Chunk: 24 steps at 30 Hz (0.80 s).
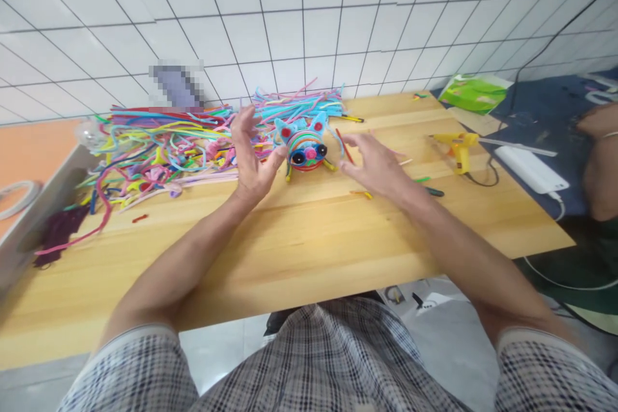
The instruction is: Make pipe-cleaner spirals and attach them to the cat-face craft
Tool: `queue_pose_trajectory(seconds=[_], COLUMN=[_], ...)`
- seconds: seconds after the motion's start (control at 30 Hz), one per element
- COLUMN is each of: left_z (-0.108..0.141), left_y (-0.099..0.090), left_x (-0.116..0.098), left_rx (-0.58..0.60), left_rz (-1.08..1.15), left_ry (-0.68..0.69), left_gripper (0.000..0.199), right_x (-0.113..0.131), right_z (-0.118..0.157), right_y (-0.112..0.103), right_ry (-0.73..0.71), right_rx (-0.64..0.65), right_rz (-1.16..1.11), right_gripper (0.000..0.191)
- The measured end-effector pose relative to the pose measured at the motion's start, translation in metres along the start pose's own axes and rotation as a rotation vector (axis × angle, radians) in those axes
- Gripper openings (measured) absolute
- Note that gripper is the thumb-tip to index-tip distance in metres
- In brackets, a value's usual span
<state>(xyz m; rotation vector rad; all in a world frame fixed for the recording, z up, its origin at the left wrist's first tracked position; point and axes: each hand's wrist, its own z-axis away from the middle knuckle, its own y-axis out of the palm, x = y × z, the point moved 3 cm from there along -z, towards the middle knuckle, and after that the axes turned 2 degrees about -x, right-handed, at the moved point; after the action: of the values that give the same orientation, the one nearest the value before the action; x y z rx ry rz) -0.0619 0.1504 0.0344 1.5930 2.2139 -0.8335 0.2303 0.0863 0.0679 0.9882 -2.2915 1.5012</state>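
We reach forward over the wooden table (290, 232), left hand (252, 164) raised with fingers up and slightly curled, right hand (374, 164) lower and angled inward. Both grips stand loose and unclosed, thumbs parted from fingers, the big-eyed fuzzy figure (309, 141) sitting between them, close by our left thumb; whether they touch, we cannot tell. At our right fingertips we note a red strip (344, 145), contact unclear; colored stems (183, 148) heap left of the left hand.
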Motion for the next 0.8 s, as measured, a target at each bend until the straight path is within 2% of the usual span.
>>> queue_pose_trajectory(seconds=[0.1,0.2,0.3,0.5,0.8], left_z=[0.019,0.037,0.043,0.036,0.031], left_y=[0.016,0.032,0.040,0.041,0.038], left_x=[0.012,0.032,0.042,0.038,0.033], left_rx=[0.066,0.155,0.231,0.326,0.389], left_rz=[0.032,0.076,0.128,0.118,0.121], left_ry=[-0.113,-0.288,-0.355,-0.371,-0.330], left_gripper=[0.108,0.126,0.123,0.092,0.089], right_x=[-0.011,-0.026,-0.032,-0.029,-0.034], right_z=[-0.003,-0.012,-0.018,-0.018,-0.019], right_y=[0.033,0.060,0.076,0.086,0.088], right_ry=[0.115,0.186,0.197,0.177,0.166], right_rx=[0.114,0.139,0.120,0.085,0.075], right_rz=[-0.084,-0.191,-0.304,-0.375,-0.368], right_gripper=[0.066,0.076,0.078,0.069,0.064])
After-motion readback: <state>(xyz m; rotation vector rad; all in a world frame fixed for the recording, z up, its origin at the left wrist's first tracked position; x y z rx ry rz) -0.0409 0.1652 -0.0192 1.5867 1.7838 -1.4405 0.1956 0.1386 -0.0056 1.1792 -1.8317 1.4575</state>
